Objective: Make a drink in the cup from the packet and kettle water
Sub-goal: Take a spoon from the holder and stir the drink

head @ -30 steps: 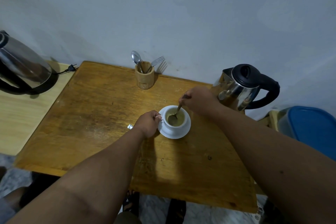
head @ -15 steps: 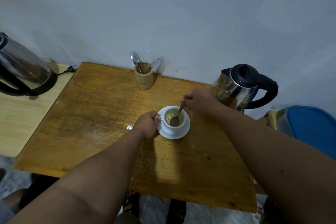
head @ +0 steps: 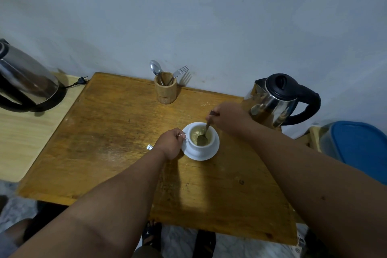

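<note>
Two hands work at the white cup [head: 202,138], which stands on a saucer [head: 211,154] near the middle of the wooden tabletop [head: 109,136]. The left hand [head: 170,142] grips the cup handle with curled fingers. The right hand [head: 228,116] pinches a spoon [head: 204,135] whose bowl is inside the cup, in a pale green-brown drink. The kettle [head: 278,100] stands just behind the right hand. A small torn piece of packet [head: 149,147] lies beside the left wrist.
</note>
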